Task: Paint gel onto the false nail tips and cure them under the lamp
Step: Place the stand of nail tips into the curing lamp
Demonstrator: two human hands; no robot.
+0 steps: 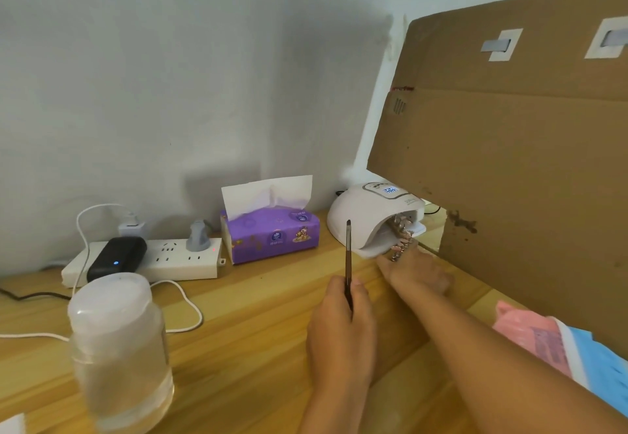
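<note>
A white curing lamp (356,216) stands on the wooden table (258,325) by the wall, its display lit blue. My right hand (416,274) lies in front of the lamp's opening and holds a strip of false nail tips (402,241). The strip's far end reaches inside the opening. My left hand (339,328) is nearer to me, left of the right forearm, closed on a thin gel brush (348,253). The brush points straight up, its tip level with the lamp's front.
A large cardboard sheet (509,148) leans up on the right, close beside the lamp. A purple tissue box (272,238), a white power strip (176,258) with a black device (117,258) and cables sit along the wall. A clear lidded jar (117,348) stands front left. Pink and blue packets (557,342) lie at the right.
</note>
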